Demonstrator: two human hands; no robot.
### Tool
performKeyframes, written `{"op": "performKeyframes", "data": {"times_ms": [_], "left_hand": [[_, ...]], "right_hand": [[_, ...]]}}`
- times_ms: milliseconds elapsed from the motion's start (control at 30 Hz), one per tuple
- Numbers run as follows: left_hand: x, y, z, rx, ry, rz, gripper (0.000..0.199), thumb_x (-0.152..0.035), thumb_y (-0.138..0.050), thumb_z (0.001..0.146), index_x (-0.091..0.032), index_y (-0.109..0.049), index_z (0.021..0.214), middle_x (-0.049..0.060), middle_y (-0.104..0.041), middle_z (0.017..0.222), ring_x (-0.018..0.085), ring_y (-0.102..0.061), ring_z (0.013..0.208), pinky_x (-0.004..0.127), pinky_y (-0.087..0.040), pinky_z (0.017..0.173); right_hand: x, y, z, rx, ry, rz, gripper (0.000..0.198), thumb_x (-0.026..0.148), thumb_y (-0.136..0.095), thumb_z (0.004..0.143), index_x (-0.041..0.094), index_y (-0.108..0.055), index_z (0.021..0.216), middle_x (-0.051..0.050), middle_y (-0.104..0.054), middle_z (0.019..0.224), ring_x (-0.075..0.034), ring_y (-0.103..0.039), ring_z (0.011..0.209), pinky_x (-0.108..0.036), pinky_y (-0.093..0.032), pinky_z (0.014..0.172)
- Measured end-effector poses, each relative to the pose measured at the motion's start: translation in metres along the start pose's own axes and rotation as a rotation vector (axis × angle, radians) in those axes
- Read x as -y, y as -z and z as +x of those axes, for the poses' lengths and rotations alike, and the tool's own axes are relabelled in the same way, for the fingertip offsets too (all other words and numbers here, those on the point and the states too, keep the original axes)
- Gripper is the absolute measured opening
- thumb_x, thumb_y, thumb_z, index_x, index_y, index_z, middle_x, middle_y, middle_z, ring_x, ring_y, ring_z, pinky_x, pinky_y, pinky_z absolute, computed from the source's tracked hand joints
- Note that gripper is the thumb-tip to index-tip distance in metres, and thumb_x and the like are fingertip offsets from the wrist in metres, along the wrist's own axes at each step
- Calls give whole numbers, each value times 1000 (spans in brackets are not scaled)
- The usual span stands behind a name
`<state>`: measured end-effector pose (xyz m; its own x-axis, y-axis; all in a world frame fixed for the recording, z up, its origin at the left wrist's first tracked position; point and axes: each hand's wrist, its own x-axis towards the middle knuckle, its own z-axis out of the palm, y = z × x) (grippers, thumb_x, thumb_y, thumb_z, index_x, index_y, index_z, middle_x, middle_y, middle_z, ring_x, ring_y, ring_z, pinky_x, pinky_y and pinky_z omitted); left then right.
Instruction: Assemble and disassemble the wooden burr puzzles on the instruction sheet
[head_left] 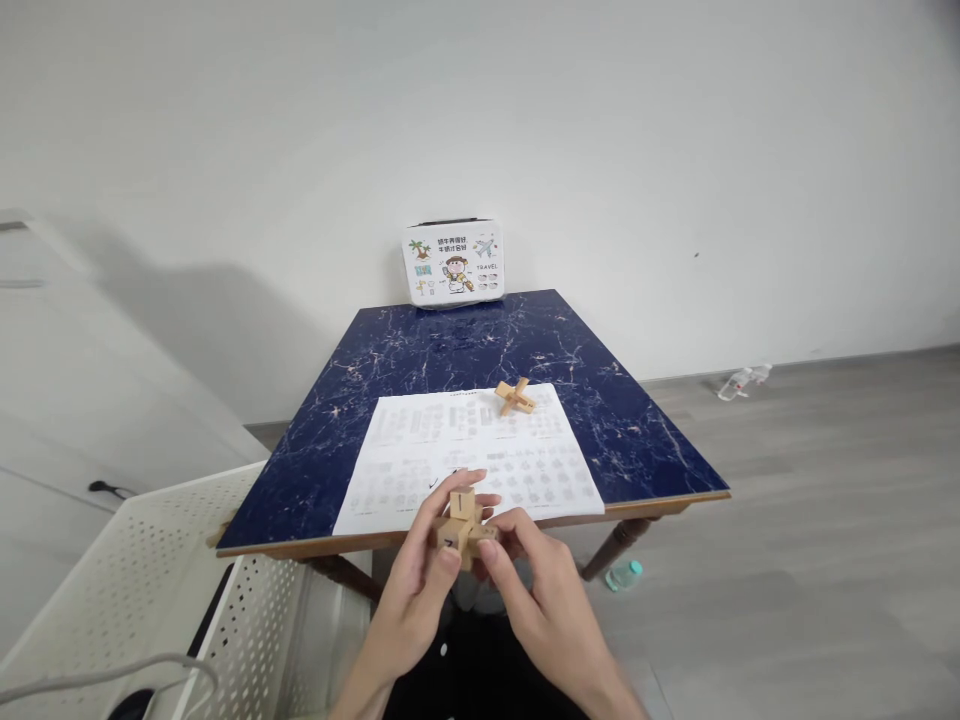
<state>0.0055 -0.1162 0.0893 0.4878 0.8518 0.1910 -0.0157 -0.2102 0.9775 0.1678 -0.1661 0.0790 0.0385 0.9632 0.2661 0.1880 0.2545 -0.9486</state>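
Between my two hands, just off the front edge of the table, is a wooden interlocking puzzle (pixel 463 505) with dark marks on its block ends. My left hand (pixel 416 590) grips it from the left, thumb in front and fingers behind. On the other side, my right hand (pixel 544 590) pinches a block that sticks out to the right. A second wooden puzzle (pixel 514 397), made of crossed sticks, rests on the far right part of a printed sheet (pixel 397 470). The sheet carries rows of small diagrams, too faint to read.
A white case (pixel 454 265) with cartoon prints stands at the back of the blue marbled table (pixel 442 350), against the wall. At the left is a white perforated basket (pixel 247 600) with a cable (pixel 112 675). Plastic bottles (pixel 624 575) lie on the floor to the right.
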Motion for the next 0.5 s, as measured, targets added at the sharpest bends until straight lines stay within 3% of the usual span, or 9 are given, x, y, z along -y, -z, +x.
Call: {"op": "performKeyframes", "data": {"times_ms": [200,333,433,500], "left_hand": [[12,0,-1,-173,-73,20,52,-54,-51,106,-33,-47,154,9,-48,162,35,-49,147,49,-49,119],[21,4,6,-248,-104,-9,51,-51,-48,108,-29,-46,153,13,-46,162,35,-52,144,50,-52,115],[30,16,22,-343,-174,48,45,-46,-46,110,-26,-46,150,13,-48,158,30,-57,139,50,-45,120],[43,32,36,-378,-179,196,46,-43,-51,108,-25,-44,150,14,-50,155,28,-54,141,48,-42,122]], "right_hand": [[-6,-5,-1,-67,-58,108,28,44,-48,110,23,-59,94,-3,-74,85,-18,-70,76,-27,-51,70],[-14,-11,3,-113,-134,270,34,52,-48,109,23,-61,95,-5,-76,87,-20,-72,77,-30,-56,71],[-23,-13,9,-157,-170,417,39,57,-48,108,22,-62,98,-7,-77,88,-21,-72,75,-32,-58,68],[-30,-14,13,-178,-193,499,42,60,-49,106,21,-63,98,-8,-77,91,-21,-73,75,-31,-58,65]]}}
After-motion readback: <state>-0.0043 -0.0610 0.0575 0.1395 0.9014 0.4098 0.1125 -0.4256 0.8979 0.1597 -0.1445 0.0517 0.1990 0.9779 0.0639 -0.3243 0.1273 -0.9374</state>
